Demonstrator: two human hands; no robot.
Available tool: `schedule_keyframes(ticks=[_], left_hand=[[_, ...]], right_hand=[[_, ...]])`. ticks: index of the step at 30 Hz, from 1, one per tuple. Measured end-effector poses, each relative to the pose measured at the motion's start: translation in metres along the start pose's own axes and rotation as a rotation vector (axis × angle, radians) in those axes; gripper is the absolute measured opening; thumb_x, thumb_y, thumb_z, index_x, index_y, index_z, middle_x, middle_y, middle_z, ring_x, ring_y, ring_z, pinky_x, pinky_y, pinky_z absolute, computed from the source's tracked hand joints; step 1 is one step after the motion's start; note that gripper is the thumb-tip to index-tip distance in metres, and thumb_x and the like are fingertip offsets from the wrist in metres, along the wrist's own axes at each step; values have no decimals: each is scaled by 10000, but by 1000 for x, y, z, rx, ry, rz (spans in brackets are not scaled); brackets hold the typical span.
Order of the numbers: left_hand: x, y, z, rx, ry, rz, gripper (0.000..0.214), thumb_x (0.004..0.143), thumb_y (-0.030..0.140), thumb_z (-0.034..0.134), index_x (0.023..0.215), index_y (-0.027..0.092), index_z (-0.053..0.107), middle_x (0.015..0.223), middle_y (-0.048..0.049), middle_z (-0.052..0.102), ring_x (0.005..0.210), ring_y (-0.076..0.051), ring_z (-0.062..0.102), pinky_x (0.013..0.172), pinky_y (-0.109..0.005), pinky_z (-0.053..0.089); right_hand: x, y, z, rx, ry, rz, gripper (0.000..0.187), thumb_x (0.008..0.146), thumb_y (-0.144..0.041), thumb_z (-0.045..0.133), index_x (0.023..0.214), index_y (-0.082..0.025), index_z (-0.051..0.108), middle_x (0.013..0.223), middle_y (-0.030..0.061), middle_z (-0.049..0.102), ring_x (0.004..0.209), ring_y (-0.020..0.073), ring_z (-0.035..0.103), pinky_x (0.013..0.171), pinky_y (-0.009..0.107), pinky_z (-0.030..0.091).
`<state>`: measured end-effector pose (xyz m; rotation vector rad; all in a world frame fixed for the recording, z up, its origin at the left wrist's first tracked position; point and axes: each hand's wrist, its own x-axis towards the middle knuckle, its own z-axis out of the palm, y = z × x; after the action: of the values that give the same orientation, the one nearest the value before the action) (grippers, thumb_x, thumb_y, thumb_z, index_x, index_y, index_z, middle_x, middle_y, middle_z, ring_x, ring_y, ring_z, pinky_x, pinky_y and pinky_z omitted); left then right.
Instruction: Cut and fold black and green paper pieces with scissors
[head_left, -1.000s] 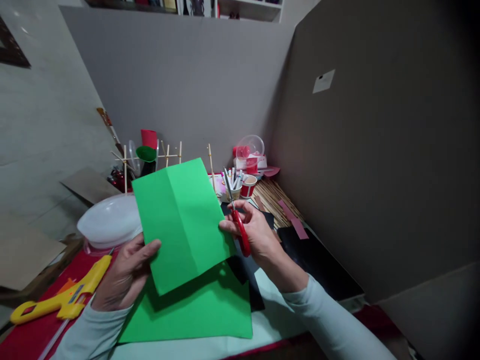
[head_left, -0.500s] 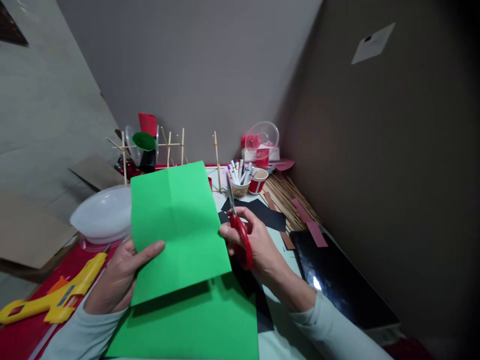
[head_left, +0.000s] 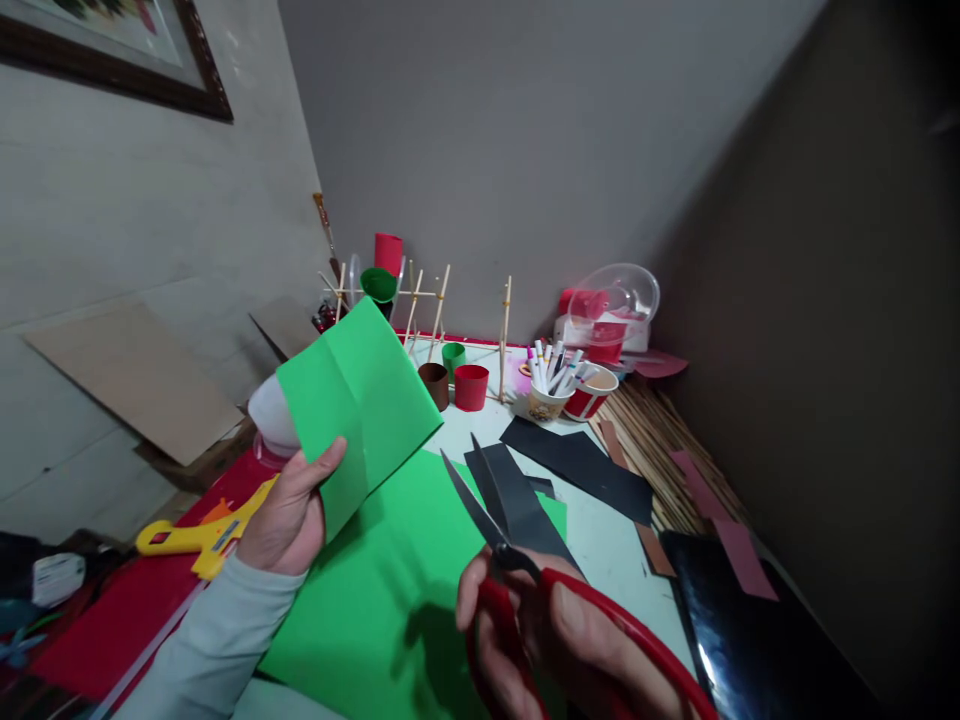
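My left hand (head_left: pixel 289 510) grips a creased green sheet of paper (head_left: pixel 360 400) at its lower left edge, thumb on top. The sheet is tilted above the table. In my right hand (head_left: pixel 555 630) are red-handled scissors (head_left: pixel 517 565), their blades parted and pointing up and left, apart from the held sheet. Beneath both hands lies a larger green sheet (head_left: pixel 352 610). Strips of black paper (head_left: pixel 517 500) rest beside it, close to the scissors.
A yellow glue gun (head_left: pixel 202 535) lies left of my left hand. Behind stand red (head_left: pixel 471 388) and brown paper cylinders (head_left: pixel 433 385), a stick frame (head_left: pixel 439 310) and a cup of markers (head_left: pixel 551 390). Thin wooden sticks (head_left: pixel 660 440) and a black glossy panel (head_left: pixel 757 620) lie right.
The green sheet has turned and tilted in my left hand. My right hand has moved down and nearer, away from the sheet, and the scissors' blades have opened. The view has shifted left.
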<state>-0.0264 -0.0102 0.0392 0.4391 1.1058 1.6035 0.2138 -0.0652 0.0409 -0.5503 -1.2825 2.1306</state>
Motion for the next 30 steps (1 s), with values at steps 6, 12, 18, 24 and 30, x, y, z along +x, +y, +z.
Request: schedule_keyframes(ticks=[6,12,18,24,30], left_hand=[[-2,-2,0,24,-38,18,461,609,139,842,1057,134,730,1080,-115,783,1106,-355,687,925,-431,597],[-1,-5,-3,9,-65,47,512,598,158,876,1087,123,726,1088,-104,784,1166,-327,658,957,-372,581],[0,-5,-3,24,-57,63,481,612,158,864,1075,135,733,1081,-101,786,1166,-321,659,953,-366,582],[-2,-5,-3,11,-68,69,515,576,155,889,1065,117,733,1042,-110,794,1165,-335,657,952,-369,586],[-3,-7,-5,32,-117,64,512,634,160,872,1121,126,718,1045,-92,796,1138,-306,677,939,-339,592]], right_hand=[[-5,-3,1,35,-15,40,673,672,-838,615,934,-221,671,640,24,587,477,139,466,491,278,379],[-13,1,14,61,167,-21,625,851,-751,489,1003,-166,647,629,-1,527,497,105,420,542,244,344],[-16,-14,15,11,112,-11,606,786,-775,569,947,-197,657,602,-7,529,479,126,416,522,277,330],[-16,-11,16,-24,117,1,622,852,-756,479,985,-167,627,593,-12,511,492,110,424,537,252,331],[-11,-6,12,-57,96,-65,596,906,-729,401,1000,-167,576,568,-22,509,467,104,416,538,244,363]])
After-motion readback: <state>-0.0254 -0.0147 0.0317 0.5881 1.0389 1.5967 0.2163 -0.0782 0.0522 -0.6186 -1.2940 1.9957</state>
